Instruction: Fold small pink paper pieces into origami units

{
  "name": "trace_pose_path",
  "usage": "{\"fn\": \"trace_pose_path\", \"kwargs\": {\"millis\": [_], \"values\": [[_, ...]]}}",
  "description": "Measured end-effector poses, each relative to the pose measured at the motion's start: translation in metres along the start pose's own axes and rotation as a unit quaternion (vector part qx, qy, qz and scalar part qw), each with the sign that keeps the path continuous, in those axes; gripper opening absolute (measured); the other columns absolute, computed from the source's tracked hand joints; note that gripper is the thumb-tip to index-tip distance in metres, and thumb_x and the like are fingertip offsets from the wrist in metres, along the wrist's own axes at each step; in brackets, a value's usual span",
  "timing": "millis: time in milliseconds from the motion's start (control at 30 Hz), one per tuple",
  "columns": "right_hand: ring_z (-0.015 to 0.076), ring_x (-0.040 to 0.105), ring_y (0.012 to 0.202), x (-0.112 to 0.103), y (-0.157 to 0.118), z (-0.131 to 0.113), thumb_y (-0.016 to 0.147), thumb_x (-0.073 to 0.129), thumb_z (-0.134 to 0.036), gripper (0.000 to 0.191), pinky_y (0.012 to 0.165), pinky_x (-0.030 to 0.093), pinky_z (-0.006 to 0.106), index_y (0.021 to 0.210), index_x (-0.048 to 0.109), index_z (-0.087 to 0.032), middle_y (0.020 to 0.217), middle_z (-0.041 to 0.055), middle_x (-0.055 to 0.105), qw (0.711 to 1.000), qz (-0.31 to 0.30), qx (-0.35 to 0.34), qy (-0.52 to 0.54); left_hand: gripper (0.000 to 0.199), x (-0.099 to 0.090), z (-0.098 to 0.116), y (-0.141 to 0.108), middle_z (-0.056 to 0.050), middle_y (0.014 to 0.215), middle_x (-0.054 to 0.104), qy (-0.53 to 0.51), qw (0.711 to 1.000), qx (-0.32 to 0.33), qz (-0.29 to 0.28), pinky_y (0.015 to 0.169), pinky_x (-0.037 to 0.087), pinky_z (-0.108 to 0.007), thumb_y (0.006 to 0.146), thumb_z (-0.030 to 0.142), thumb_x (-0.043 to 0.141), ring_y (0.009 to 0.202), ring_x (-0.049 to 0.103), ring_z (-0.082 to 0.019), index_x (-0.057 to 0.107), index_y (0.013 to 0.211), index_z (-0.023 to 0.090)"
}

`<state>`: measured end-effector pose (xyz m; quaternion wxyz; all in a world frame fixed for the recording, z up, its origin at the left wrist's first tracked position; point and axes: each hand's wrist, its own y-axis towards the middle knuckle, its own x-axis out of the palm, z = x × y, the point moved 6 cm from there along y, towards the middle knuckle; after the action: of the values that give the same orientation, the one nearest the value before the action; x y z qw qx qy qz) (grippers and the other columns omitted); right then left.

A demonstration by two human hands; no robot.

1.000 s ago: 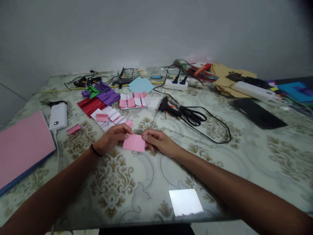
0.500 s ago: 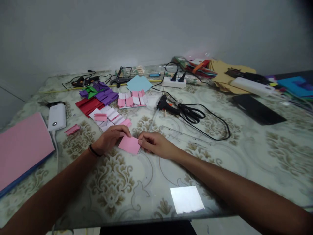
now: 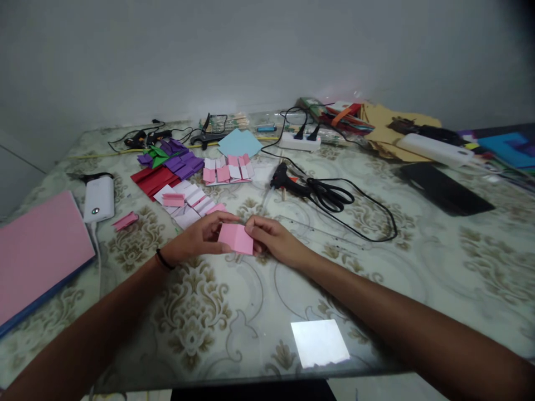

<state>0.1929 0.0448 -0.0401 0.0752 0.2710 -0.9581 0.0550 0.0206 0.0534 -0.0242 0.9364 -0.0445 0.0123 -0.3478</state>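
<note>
A small pink sheet of paper (image 3: 236, 239) with a crease down its middle is held up between both hands over the table. My left hand (image 3: 203, 234) grips its left side, thumb in front and fingers behind. At the upper right edge, my right hand (image 3: 271, 236) pinches it between thumb and fingers. Just beyond my left hand lie folded white and pink papers (image 3: 190, 200). A clear ruler (image 3: 321, 231) lies past my right hand, and a black glue gun (image 3: 288, 181) with a coiled cord rests farther back.
Left are a white power bank (image 3: 99, 197) and a pink paper stack (image 3: 39, 250). Folded red paper (image 3: 152, 181), purple paper (image 3: 184, 164) and light blue paper (image 3: 239, 143) lie behind. A white power strip (image 3: 298, 142) stands at the back; a black flat object (image 3: 447, 186) lies right.
The pink paper has been lifted and tilted, and its middle crease now shows. Both hands have shifted slightly right and away, with my left thumb now on the paper's front.
</note>
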Motion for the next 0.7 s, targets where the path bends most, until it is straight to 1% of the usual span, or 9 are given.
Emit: {"fn": "trace_pose_path", "kwargs": {"millis": [67, 167, 267, 367, 500, 633, 700], "values": [[0.0083, 0.049, 0.051, 0.003, -0.003, -0.004, 0.092, 0.069, -0.068, 0.051, 0.051, 0.035, 0.021, 0.083, 0.057, -0.019, 0.058, -0.0055, 0.055, 0.999, -0.007, -0.01, -0.045, 0.074, 0.003, 0.003, -0.001, -0.01, 0.129, 0.065, 0.066, 0.998, -0.001, -0.002, 0.093, 0.053, -0.03, 0.074, 0.034, 0.092, 0.114, 0.065, -0.023, 0.058, 0.138, 0.023], [0.0086, 0.048, 0.051, 0.005, -0.006, -0.008, 0.093, 0.066, -0.07, 0.053, 0.05, 0.032, 0.021, 0.085, 0.056, -0.019, 0.059, -0.005, 0.056, 0.998, -0.009, -0.012, -0.059, 0.078, 0.006, 0.01, -0.002, -0.012, 0.138, 0.062, 0.178, 0.984, 0.025, -0.002, 0.104, 0.051, -0.037, 0.073, 0.035, 0.092, 0.125, 0.062, -0.027, 0.056, 0.141, 0.023], [0.0092, 0.049, 0.051, 0.005, -0.005, -0.007, 0.093, 0.065, -0.071, 0.053, 0.051, 0.034, 0.022, 0.087, 0.056, -0.019, 0.059, -0.005, 0.057, 0.998, -0.011, -0.011, -0.059, 0.071, 0.006, 0.016, -0.001, -0.012, 0.139, 0.063, 0.24, 0.969, 0.053, 0.016, 0.11, 0.048, -0.04, 0.075, 0.031, 0.086, 0.128, 0.061, -0.029, 0.057, 0.139, 0.021], [0.0093, 0.05, 0.053, 0.005, -0.004, -0.006, 0.095, 0.064, -0.069, 0.05, 0.052, 0.035, 0.022, 0.09, 0.057, -0.019, 0.061, -0.0048, 0.057, 0.997, -0.016, -0.024, -0.065, 0.057, 0.005, 0.02, -0.001, -0.01, 0.134, 0.067, 0.252, 0.965, 0.055, 0.042, 0.108, 0.048, -0.038, 0.079, 0.026, 0.077, 0.124, 0.062, -0.028, 0.06, 0.133, 0.02], [0.0098, 0.054, 0.058, 0.008, -0.006, -0.005, 0.092, 0.071, -0.063, 0.046, 0.054, 0.04, 0.022, 0.1, 0.057, -0.02, 0.073, -0.0035, 0.06, 0.996, -0.031, -0.029, -0.074, 0.046, 0.007, 0.023, 0.0, -0.008, 0.12, 0.071, 0.245, 0.968, 0.04, 0.046, 0.097, 0.049, -0.034, 0.081, 0.033, 0.076, 0.11, 0.065, -0.026, 0.064, 0.122, 0.018], [0.0131, 0.058, 0.076, 0.01, -0.009, -0.009, 0.084, 0.083, -0.051, 0.048, 0.066, 0.046, 0.023, 0.112, 0.061, -0.02, 0.093, 0.0009, 0.065, 0.987, -0.027, -0.064, -0.148, 0.042, 0.006, 0.022, 0.0, -0.005, 0.108, 0.072, 0.244, 0.968, 0.019, 0.053, 0.088, 0.047, -0.031, 0.076, 0.034, 0.08, 0.1, 0.064, -0.024, 0.068, 0.114, 0.017], [0.0152, 0.059, 0.082, 0.01, -0.009, -0.011, 0.082, 0.086, -0.048, 0.05, 0.07, 0.047, 0.024, 0.116, 0.062, -0.02, 0.098, 0.0022, 0.067, 0.98, -0.022, -0.075, -0.185, 0.043, 0.005, 0.021, 0.0, -0.004, 0.106, 0.072, 0.244, 0.968, 0.015, 0.055, 0.087, 0.046, -0.031, 0.074, 0.033, 0.081, 0.099, 0.064, -0.023, 0.069, 0.112, 0.018]]}}
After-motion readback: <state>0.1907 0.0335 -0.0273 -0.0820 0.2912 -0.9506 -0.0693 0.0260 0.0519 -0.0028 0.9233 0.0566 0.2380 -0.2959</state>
